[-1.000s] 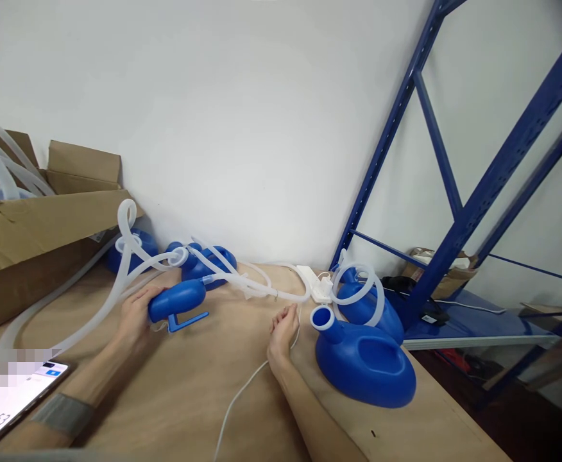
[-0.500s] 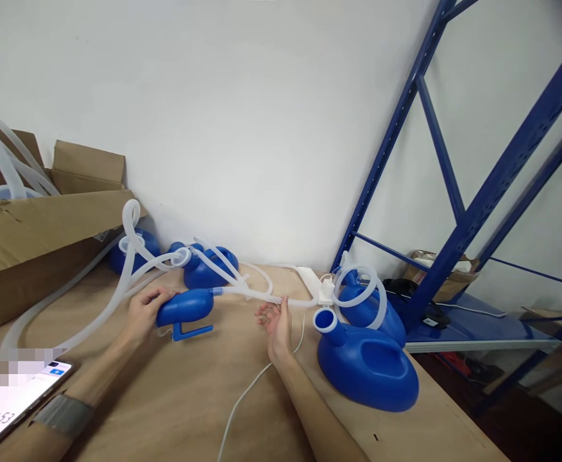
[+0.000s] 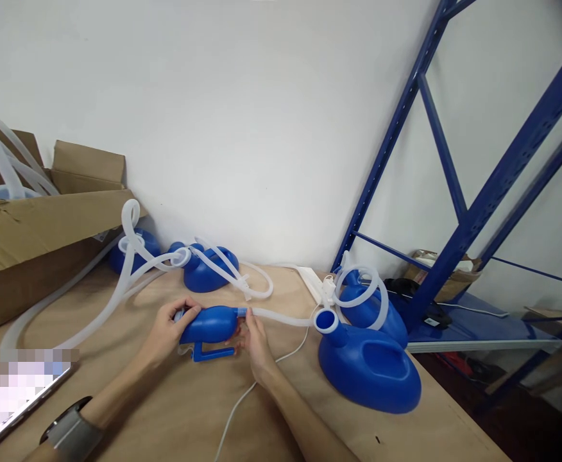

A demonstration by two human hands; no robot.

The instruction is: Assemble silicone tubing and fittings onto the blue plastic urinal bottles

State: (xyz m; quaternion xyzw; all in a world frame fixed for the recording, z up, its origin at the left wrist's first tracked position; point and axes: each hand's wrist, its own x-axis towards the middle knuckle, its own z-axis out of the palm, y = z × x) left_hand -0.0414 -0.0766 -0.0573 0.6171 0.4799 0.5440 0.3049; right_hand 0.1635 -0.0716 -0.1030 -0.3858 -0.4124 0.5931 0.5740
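Observation:
My left hand [image 3: 174, 326] grips the back end of a blue plastic urinal cup [image 3: 210, 325], its bar-shaped handle pointing down and to the right. From the cup's right end runs a clear white hose [image 3: 281, 317]. My right hand [image 3: 256, 340] pinches this hose where it meets the cup, thumb on the near side and the other fingers partly hidden behind. The hose leads right, toward a blue urinal bottle [image 3: 370, 372] with an open white-rimmed mouth; its far end is hidden there.
Another blue bottle [image 3: 380, 321] with a coiled hose stands behind at right. More blue bottles [image 3: 208, 273] with hoses are at back left, beside a cardboard box [image 3: 54, 224]. A phone [image 3: 16, 404], a white cable [image 3: 240, 404], a power strip [image 3: 311, 284] and a blue shelf rack [image 3: 454, 179] are around.
My left hand has brought the cup right and nearer to me. My right hand has moved left along the hose and closed on it at the cup's end.

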